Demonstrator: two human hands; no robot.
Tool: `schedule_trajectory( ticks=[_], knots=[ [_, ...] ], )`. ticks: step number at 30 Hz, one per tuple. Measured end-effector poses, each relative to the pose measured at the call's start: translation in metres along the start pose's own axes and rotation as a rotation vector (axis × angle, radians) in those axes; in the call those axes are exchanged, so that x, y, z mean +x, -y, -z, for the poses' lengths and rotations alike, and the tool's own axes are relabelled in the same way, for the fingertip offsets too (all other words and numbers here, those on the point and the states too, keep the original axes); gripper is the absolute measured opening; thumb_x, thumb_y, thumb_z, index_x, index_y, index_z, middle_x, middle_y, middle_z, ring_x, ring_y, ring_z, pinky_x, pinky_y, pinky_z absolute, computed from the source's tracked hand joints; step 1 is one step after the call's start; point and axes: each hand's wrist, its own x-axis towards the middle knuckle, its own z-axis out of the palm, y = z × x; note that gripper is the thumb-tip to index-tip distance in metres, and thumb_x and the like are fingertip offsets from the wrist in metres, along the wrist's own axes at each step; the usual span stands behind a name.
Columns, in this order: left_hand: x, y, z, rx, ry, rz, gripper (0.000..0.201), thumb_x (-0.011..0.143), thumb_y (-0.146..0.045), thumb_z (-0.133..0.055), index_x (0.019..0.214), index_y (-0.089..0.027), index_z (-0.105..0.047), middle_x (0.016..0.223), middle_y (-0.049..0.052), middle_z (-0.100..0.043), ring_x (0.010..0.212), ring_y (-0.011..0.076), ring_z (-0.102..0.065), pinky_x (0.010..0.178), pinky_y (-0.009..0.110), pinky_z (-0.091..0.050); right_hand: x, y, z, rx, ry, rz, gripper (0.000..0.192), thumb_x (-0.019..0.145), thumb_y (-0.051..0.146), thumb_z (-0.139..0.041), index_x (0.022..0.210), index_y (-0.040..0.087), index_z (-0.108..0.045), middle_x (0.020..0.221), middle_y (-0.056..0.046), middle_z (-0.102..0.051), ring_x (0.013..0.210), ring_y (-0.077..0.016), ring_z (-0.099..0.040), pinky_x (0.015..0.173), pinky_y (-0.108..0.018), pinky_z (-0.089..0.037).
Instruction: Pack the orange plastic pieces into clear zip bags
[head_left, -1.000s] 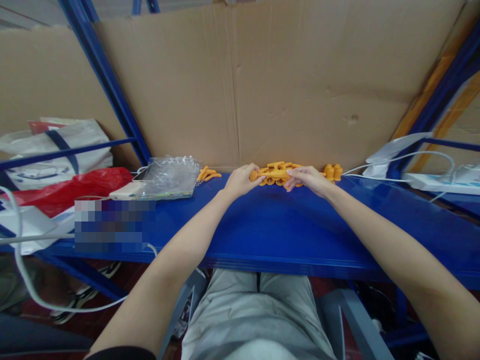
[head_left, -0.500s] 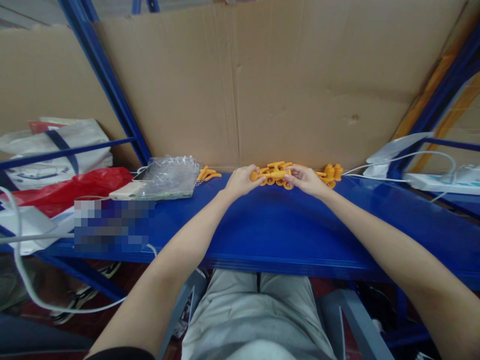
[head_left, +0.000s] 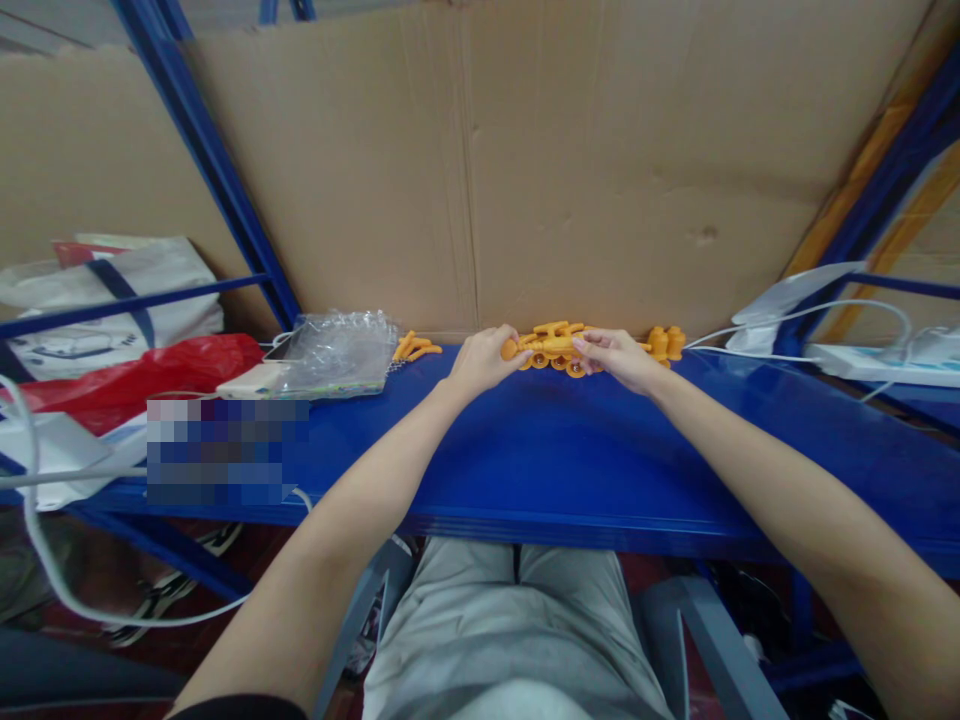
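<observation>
Hands meet at the far edge of the glossy blue metal shelf [head_left: 540, 450], right against the brown cardboard backing sheet [head_left: 585, 170]. I see my left hand [head_left: 480, 360] curled around the rounded left end of a cluster of orange plastic toy-like parts [head_left: 551, 347], fingers closed on it, while my right hand [head_left: 616, 356] pinches the cluster's right side between thumb and fingertips. The cluster rests on the shelf between the two hands. Just right of my right hand stand a few more small orange plastic pegs [head_left: 666, 342]; left of my left hand lie several loose curved orange pieces [head_left: 415, 347], beside a crumpled clear plastic bag [head_left: 337, 352]. A red plastic bag [head_left: 142, 375] lies further left, and white cables [head_left: 810, 325] trail at the right.
</observation>
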Motion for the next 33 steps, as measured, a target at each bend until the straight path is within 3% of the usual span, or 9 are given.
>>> schedule_trajectory(
  ticks=[3, 5, 8, 11, 14, 23, 33],
  knots=[
    [0.001, 0.0, 0.001, -0.037, 0.01, 0.018, 0.027, 0.079, -0.045, -0.07, 0.087, -0.02, -0.065, 0.078, 0.004, -0.072, 0.074, 0.0198, -0.066, 0.067, 0.028, -0.046, 0.003, -0.006, 0.002, -0.129, 0.039, 0.037, 0.055, 0.079, 0.073, -0.058, 0.087, 0.019, -0.066, 0.077, -0.006, -0.069, 0.065, -0.0167, -0.061, 0.062, -0.03, -0.05],
    [0.002, -0.001, 0.001, -0.083, 0.038, 0.058, 0.026, 0.078, -0.045, -0.071, 0.083, -0.02, -0.065, 0.07, 0.002, -0.07, 0.067, 0.0182, -0.064, 0.063, 0.026, -0.044, 0.005, -0.01, 0.002, -0.285, -0.015, 0.16, 0.054, 0.084, 0.07, -0.053, 0.099, 0.02, -0.067, 0.096, -0.011, -0.071, 0.083, -0.0227, -0.065, 0.074, -0.037, -0.051],
    [0.002, -0.005, 0.002, -0.189, 0.105, 0.129, 0.025, 0.077, -0.044, -0.071, 0.077, -0.019, -0.065, 0.057, -0.001, -0.065, 0.058, 0.0158, -0.06, 0.057, 0.025, -0.041, 0.003, -0.013, -0.002, -0.599, -0.117, 0.401, 0.05, 0.087, 0.061, -0.057, 0.117, 0.021, -0.065, 0.12, -0.015, -0.067, 0.109, -0.03, -0.061, 0.092, -0.045, -0.044],
    [0.002, -0.01, 0.005, -0.266, 0.138, 0.16, 0.025, 0.077, -0.043, -0.071, 0.076, -0.019, -0.065, 0.051, -0.002, -0.063, 0.053, 0.0146, -0.058, 0.054, 0.024, -0.04, 0.0, -0.013, -0.007, -0.899, -0.088, 0.539, 0.041, 0.091, 0.047, -0.058, 0.121, 0.02, -0.064, 0.116, -0.016, -0.069, 0.112, -0.0319, -0.059, 0.096, -0.048, -0.038],
    [0.002, -0.014, 0.007, -0.272, 0.133, 0.149, 0.025, 0.075, -0.043, -0.072, 0.076, -0.019, -0.065, 0.052, -0.002, -0.064, 0.053, 0.0143, -0.058, 0.054, 0.024, -0.04, -0.001, -0.011, -0.008, -1.04, -0.053, 0.589, 0.035, 0.097, 0.037, -0.049, 0.117, 0.015, -0.066, 0.104, -0.018, -0.071, 0.102, -0.0305, -0.061, 0.091, -0.045, -0.039],
    [0.002, -0.017, 0.005, -0.14, 0.078, 0.101, 0.026, 0.077, -0.044, -0.072, 0.081, -0.019, -0.067, 0.062, 0.001, -0.069, 0.064, 0.0181, -0.064, 0.061, 0.026, -0.042, 0.002, -0.007, -0.005, -0.925, -0.013, 0.545, 0.027, 0.094, 0.034, -0.052, 0.107, 0.018, -0.069, 0.098, -0.014, -0.072, 0.096, -0.0283, -0.064, 0.086, -0.041, -0.046],
    [-0.002, -0.026, 0.011, 0.128, 0.083, -0.005, 0.029, 0.086, -0.043, -0.064, 0.102, -0.019, -0.065, 0.095, 0.009, -0.073, 0.087, 0.0228, -0.069, 0.073, 0.029, -0.049, 0.003, -0.009, -0.008, -0.777, -0.068, 0.475, 0.024, 0.089, 0.035, -0.061, 0.104, 0.018, -0.073, 0.105, -0.013, -0.075, 0.099, -0.029, -0.069, 0.089, -0.042, -0.052]
  ],
)
